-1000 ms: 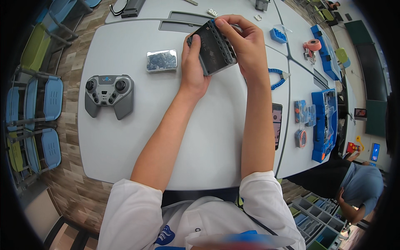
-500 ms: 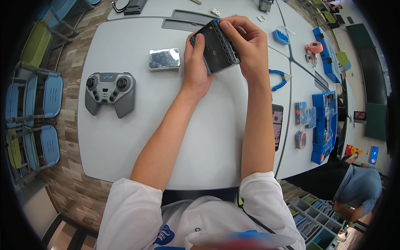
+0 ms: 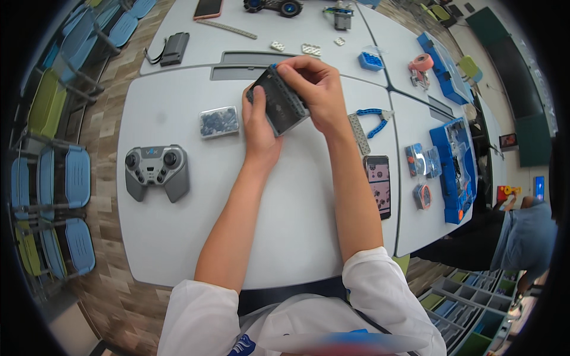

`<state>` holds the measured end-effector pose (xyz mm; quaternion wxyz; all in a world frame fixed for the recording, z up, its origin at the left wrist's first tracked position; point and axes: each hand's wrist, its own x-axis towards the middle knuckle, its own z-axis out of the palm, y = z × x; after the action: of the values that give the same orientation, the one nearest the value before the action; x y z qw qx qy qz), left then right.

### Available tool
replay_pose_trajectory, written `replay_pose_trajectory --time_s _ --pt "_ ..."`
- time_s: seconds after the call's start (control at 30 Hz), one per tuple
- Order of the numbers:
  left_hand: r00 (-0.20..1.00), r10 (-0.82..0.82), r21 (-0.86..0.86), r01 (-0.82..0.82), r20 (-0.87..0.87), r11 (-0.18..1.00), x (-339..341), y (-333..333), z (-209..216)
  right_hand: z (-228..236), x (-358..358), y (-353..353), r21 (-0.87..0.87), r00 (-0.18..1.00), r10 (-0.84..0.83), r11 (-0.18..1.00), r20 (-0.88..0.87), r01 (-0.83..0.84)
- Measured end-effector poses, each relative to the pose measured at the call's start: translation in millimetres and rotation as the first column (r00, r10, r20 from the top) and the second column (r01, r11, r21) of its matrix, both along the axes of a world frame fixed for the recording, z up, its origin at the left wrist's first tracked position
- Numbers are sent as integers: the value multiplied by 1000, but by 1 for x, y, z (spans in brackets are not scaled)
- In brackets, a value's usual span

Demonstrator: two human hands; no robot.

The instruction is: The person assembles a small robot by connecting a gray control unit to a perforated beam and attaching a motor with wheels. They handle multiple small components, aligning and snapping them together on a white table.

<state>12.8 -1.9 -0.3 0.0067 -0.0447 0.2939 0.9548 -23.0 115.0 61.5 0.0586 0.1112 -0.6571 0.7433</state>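
In the upper centre, the left hand (image 3: 261,135) and right hand (image 3: 321,92) grip one dark block (image 3: 281,107), its underside hidden. The frame's top cuts off one wheeled model (image 3: 272,5). Three white pieces (image 3: 310,50) lie below it; two blue cases (image 3: 446,70), right.

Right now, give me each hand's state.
Left hand: grip closed, holding the dark block.
Right hand: bent, at the block's upper right edge; whether its grip is closed cannot be told.

Green boards (image 3: 532,140) and blue chairs (image 3: 78,184) mark this a classroom.
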Motion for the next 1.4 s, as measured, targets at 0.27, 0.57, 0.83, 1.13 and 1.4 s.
replay_pose_trajectory --time_s 0.27,0.57,0.83,1.13,1.4 --pt "1000 6 -55 -5 8 998 1 -2 2 -6 1 3 4 1000 -8 1000 8 8" --pt "997 -45 -202 33 -58 979 -7 4 -2 14 0 33 89 988 1 996 156 -15" --pt "964 -209 -284 157 -163 946 -5 8 10 11 3 88 -232 832 393 917 391 -324" --pt "986 -126 -195 146 109 970 -13 10 9 -11 -93 252 793 771 -600 352 -216 496" --pt "981 -168 -215 185 94 959 -13 9 10 -22 -129 246 906 815 -560 250 -151 340"
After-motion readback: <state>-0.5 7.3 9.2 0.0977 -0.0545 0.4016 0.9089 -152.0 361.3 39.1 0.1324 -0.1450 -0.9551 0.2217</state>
